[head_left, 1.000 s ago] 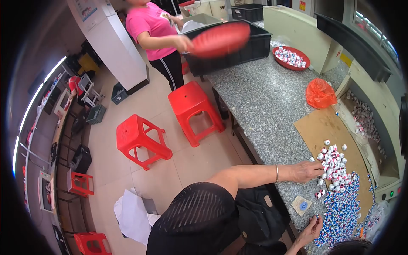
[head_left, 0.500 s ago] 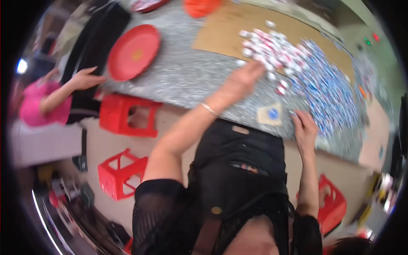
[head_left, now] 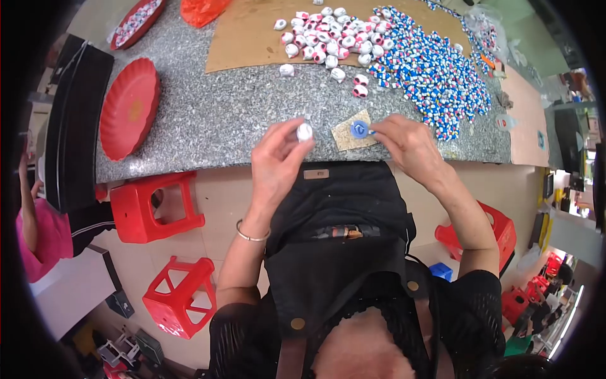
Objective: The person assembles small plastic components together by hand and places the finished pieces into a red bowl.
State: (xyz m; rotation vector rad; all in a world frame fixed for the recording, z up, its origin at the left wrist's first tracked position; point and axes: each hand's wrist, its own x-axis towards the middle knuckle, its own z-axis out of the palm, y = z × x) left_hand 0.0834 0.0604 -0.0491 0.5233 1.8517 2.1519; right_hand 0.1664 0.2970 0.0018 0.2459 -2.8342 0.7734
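My left hand (head_left: 276, 158) holds a small white round piece (head_left: 305, 132) between thumb and fingers, just above the table's front edge. My right hand (head_left: 409, 146) has thumb and forefinger pinched on a tiny blue-and-white piece (head_left: 372, 132), at the right side of a round blue item (head_left: 359, 129). That blue item sits on a beige square (head_left: 344, 136). Beyond the hands lie a pile of white-and-pink round pieces (head_left: 328, 39) on brown cardboard (head_left: 246, 38) and a wide heap of small blue-and-white pieces (head_left: 435, 76). Two pink-and-white pieces (head_left: 360, 86) lie nearer.
A red fluted tray (head_left: 130, 108) stands on the left of the grey speckled table (head_left: 208, 120), with a filled red tray (head_left: 136, 24) behind. Red stools (head_left: 154, 208) are below the front edge. Another person in pink (head_left: 47, 237) is at far left.
My left hand has drawn back from the white pile, now holding a white piece. My right hand has moved beside the blue item. The view has shifted, and the other person's hand has moved away.
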